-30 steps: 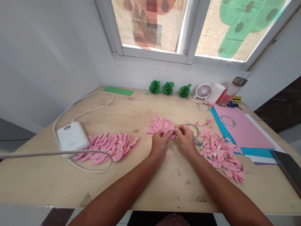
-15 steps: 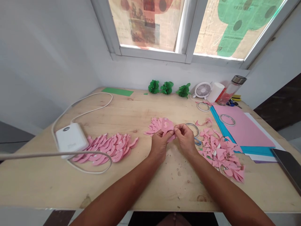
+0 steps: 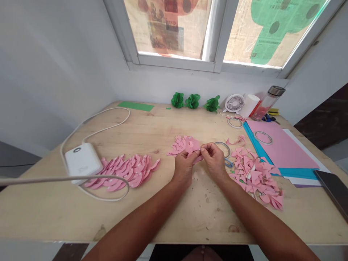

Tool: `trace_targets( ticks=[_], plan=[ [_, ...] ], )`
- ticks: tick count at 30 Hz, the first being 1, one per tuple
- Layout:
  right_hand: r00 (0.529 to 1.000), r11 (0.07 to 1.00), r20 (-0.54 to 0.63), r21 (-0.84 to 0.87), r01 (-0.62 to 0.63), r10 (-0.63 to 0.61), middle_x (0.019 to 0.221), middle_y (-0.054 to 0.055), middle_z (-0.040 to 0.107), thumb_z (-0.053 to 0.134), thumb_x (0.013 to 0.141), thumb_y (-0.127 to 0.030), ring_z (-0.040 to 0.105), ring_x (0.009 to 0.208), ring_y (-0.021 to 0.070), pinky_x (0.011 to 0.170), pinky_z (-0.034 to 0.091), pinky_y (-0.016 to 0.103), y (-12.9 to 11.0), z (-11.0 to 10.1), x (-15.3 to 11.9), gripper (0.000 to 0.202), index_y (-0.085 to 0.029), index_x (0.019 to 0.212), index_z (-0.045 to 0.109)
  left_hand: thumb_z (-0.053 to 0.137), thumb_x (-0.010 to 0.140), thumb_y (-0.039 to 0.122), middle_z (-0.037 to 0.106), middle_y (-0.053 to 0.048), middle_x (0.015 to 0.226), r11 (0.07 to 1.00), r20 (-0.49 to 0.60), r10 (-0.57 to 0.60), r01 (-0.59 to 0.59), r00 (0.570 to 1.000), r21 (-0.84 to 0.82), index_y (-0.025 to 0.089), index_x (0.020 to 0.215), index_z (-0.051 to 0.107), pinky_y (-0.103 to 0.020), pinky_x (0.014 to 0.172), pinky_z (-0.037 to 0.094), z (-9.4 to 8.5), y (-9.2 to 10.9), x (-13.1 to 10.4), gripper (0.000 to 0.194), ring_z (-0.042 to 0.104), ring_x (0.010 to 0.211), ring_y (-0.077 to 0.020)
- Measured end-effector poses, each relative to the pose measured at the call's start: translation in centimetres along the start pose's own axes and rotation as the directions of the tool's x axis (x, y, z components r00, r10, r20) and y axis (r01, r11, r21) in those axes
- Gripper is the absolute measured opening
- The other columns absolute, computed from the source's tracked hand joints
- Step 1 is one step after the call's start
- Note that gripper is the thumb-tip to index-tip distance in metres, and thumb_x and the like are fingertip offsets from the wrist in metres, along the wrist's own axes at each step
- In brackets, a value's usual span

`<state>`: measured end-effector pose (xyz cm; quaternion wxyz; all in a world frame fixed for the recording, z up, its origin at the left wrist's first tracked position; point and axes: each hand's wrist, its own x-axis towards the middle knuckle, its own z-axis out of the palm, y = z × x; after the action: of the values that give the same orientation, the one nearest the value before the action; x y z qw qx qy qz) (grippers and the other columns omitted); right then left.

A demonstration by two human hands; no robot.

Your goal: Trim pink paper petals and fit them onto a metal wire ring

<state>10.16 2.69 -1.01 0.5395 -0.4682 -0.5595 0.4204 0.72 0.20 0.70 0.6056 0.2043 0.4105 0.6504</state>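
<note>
Remotely, I have my left grip (image 3: 183, 166) clasping the pink paper piece (image 3: 191, 144) above the bench (image 3: 152, 130); my right grip (image 3: 213, 156) pinches its right edge. I read its long axis, partly finger-hidden, as slanting away leftward, toward pink cutouts (image 3: 178, 144). Farther stand green paper shapes (image 3: 193, 101).

Pink piece (image 3: 192, 143): matt paper; tabletop (image 3: 146, 127): smooth, knotty wood.
</note>
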Motion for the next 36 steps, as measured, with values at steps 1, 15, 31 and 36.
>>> trace_targets(
  ticks=[1, 15, 31, 36],
  plan=[
    [1.0, 1.0, 0.006, 0.011, -0.005, 0.005, 0.066, -0.001, 0.055, 0.056, 0.073, -0.029, 0.051, 0.062, 0.0126, 0.06, 0.042, 0.025, -0.1, 0.0, 0.0, 0.011, -0.018, 0.076, 0.054, 0.075, 0.053, 0.021, 0.067, -0.004, 0.069, 1.0, -0.001, 0.002, -0.002, 1.0, 0.001, 0.01, 0.065, 0.066, -0.026, 0.068, 0.052, 0.0, 0.0, 0.0, 0.019, 0.063, 0.063, -0.0132],
    [0.997, 0.998, 0.062, 0.049, -0.041, 0.038, 0.072, 0.0, 0.058, 0.059, 0.072, -0.032, 0.055, 0.063, 0.0128, 0.06, 0.044, 0.025, -1.0, -0.5, 0.1, 0.016, -0.018, 0.08, 0.057, 0.075, 0.053, 0.019, 0.065, -0.003, 0.066, 1.0, 0.011, -0.001, 0.001, 1.0, -0.002, 0.01, 0.067, 0.067, -0.024, 0.063, 0.051, -0.2, 0.2, 0.1, 0.019, 0.06, 0.059, -0.0108],
    [0.989, 0.996, 0.133, 0.044, -0.076, 0.07, 0.062, -0.003, 0.053, 0.056, 0.074, -0.036, 0.05, 0.054, 0.011, 0.053, 0.042, 0.023, -0.8, -0.7, 0.2, 0.018, -0.018, 0.072, 0.054, 0.073, 0.055, 0.024, 0.062, -0.002, 0.064, 0.989, 0.027, 0.041, -0.044, 0.999, 0.139, 0.01, 0.067, 0.064, -0.024, 0.06, 0.048, -0.7, -0.5, 0.4, 0.021, 0.058, 0.06, -0.0114],
    [0.993, 0.995, 0.077, 0.042, -0.092, 0.089, 0.061, -0.003, 0.053, 0.059, 0.071, -0.034, 0.05, 0.053, 0.0111, 0.053, 0.042, 0.024, -0.4, -0.7, 0.3, 0.017, -0.018, 0.07, 0.053, 0.072, 0.059, 0.03, 0.063, -0.004, 0.072, 0.988, 0.126, 0.014, -0.033, 0.992, 0.151, 0.012, 0.075, 0.063, -0.024, 0.059, 0.049, -0.7, 0.0, 0.2, 0.026, 0.059, 0.066, -0.0136]
  ],
)
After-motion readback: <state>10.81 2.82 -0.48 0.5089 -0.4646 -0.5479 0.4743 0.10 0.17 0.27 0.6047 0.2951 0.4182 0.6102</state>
